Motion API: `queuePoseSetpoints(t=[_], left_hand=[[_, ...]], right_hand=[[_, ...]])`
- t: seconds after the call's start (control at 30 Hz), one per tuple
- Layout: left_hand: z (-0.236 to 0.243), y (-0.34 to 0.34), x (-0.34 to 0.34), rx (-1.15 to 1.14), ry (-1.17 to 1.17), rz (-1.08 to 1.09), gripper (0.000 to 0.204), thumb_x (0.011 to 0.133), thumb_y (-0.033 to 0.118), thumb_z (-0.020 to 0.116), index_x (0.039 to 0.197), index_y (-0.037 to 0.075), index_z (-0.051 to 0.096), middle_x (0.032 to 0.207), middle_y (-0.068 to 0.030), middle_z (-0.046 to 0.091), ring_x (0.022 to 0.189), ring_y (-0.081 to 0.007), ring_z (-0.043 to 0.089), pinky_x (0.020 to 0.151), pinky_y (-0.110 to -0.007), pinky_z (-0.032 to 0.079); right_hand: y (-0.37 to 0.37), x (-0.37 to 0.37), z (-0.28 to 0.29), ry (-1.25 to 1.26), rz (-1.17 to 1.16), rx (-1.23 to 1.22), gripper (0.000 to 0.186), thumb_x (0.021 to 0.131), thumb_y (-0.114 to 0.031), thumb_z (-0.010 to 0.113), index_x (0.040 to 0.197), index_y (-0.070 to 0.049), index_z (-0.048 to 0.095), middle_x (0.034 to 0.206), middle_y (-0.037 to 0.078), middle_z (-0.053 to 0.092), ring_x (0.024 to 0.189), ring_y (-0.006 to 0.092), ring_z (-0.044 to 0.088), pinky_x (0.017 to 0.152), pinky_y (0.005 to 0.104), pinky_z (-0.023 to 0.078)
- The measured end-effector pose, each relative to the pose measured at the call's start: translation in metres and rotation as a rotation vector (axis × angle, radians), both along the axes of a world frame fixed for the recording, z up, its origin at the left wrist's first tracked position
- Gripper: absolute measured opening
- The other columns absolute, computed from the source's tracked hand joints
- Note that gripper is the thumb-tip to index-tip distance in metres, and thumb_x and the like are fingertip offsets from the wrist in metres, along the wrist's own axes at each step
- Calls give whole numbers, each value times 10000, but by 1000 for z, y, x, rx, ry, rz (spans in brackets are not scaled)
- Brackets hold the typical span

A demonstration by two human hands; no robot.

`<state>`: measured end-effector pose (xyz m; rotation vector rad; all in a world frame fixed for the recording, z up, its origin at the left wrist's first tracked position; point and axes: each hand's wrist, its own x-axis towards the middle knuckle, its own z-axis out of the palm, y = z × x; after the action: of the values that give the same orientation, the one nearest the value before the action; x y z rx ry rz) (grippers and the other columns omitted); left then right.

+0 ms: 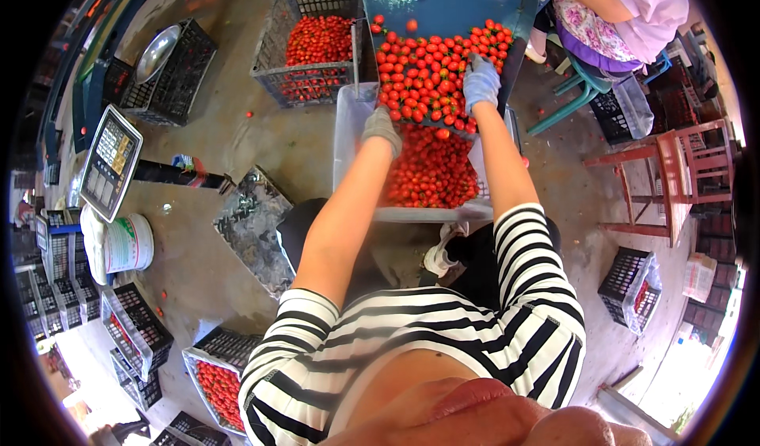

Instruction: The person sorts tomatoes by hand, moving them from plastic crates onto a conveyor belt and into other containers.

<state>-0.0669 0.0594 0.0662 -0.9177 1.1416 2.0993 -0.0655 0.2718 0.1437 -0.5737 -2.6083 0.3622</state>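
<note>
Tomatoes (434,76), oval, glossy red, right hand (481,84) over them, fingers half-curled, left hand (382,127), fingers hidden, both holds unclear

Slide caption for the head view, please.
Gloved left hand at the edge of a blue chute, right hand on small red fruit.

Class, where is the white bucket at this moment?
In the head view, the bucket is at the left, just below the scale display, above a black crate.
</note>
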Motion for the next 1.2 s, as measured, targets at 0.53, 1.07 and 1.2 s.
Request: queuePoseSetpoints(t=[0.53, 1.07, 1.2], left_hand=[[-19, -5, -8, -31, 48, -27, 327, 886, 380, 426, 974, 104, 578, 835, -92, 556, 754, -195, 504, 709, -349, 422], [-30, -6, -7, -212, 172, -135, 474, 906, 402, 384, 1190, 44, 514, 1163, -105, 542, 969, -220, 501, 850, -352, 412], [-36, -11, -12, -129, 137, -40, 354, 900, 367, 419, 1022, 74, 575, 927, -62, 577, 813, -181, 503, 749, -376, 419]], right_hand=[[-27, -10, 47, 714, 31, -97, 412, 698, -193, 701, 1005, -21, 487, 984, 170, 525, 806, 373, 554, 794, 405, 450], [-126, -128, 43, -304, 453, 146, 483, 867, -267, 520, 1323, -172, 395, 1440, 117, 284, 1307, 327, 299, 1076, 543, 187], [-142, -109, 14, -249, 455, 176, 475, 811, -310, 593, 1251, -193, 458, 1298, 122, 442, 1219, 313, 406, 1014, 541, 266]])
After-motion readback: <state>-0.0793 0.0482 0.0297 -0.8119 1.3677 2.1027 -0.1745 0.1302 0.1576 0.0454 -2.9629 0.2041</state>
